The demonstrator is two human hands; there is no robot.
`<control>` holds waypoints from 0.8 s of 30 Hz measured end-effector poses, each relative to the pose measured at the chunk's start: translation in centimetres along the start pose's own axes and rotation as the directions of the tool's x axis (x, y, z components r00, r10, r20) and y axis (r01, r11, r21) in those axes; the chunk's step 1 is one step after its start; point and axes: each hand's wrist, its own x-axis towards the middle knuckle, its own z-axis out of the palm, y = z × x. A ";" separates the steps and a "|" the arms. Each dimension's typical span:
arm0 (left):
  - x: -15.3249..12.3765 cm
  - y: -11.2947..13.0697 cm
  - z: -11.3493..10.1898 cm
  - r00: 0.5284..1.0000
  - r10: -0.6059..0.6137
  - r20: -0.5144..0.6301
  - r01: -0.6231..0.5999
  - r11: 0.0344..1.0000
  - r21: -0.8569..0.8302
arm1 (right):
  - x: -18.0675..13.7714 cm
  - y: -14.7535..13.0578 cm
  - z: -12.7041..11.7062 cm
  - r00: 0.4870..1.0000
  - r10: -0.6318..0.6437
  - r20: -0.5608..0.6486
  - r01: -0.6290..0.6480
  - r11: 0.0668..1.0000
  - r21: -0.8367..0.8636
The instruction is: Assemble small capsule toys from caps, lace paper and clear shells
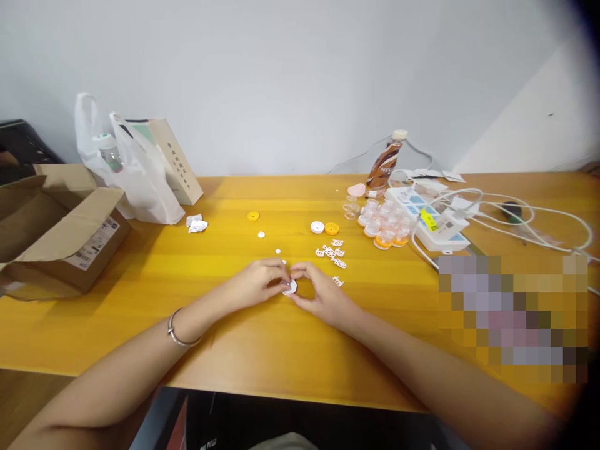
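Between my two hands, just above or on the table, is a small round white plastic disc [291, 287]. My left hand [262, 281] pinches it from the left, its fingertips at the upper side. Thumb and forefinger of my right hand [323, 295] curve around its right edge. Several thin white openwork plastic pieces [330, 252] lie beyond my right hand. A white round disc [317, 227] and an orange ring-like disc [332, 229] sit side by side farther back. Another orange disc [253, 216] and a tiny white part [261, 235] lie beyond my left hand.
Clear-topped round pieces [384, 222] are clustered right of centre, beside a white power strip [429, 219] with looping cables. A brown drink bottle [387, 159] stands behind. Crumpled foil [197, 224], a white plastic bag [145, 187] and an open cardboard box [70, 244] are on the left.
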 end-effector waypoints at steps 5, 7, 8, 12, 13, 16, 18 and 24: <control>0.0 0.3 0.5 0.999 -0.027 -0.034 0.026 0.999 -0.031 | 0.1 0.0 0.0 1.000 -0.001 -0.016 0.001 0.999 0.043; -0.1 0.4 0.3 0.999 -0.024 -0.046 0.022 0.999 -0.037 | 0.1 0.1 0.1 1.000 0.007 -0.030 -0.005 0.998 0.059; -0.1 0.5 0.2 0.998 -0.023 -0.062 0.021 0.999 -0.037 | 0.1 0.2 0.1 0.999 0.017 -0.045 -0.014 0.998 0.066; -0.2 0.6 -0.3 0.984 -0.023 -0.178 0.019 0.999 -0.027 | 0.0 0.2 0.3 0.991 0.104 -0.078 -0.086 0.973 0.212; -0.2 0.6 -0.4 0.979 -0.021 -0.205 0.016 1.000 -0.022 | -0.1 0.0 0.5 0.990 0.132 -0.058 -0.109 0.950 0.292; -0.2 0.8 -0.6 0.971 -0.008 -0.237 0.005 1.000 -0.012 | -0.2 -0.5 0.9 0.980 0.199 0.009 -0.173 0.833 0.526; -0.3 1.0 -0.6 0.968 -0.002 -0.251 0.001 1.000 -0.007 | -0.2 -0.9 1.1 0.970 0.241 0.015 -0.200 0.764 0.614; -0.2 1.3 -0.3 0.963 -0.011 -0.268 0.029 0.997 0.066 | -0.1 -1.2 1.1 0.954 0.299 -0.001 -0.216 0.693 0.688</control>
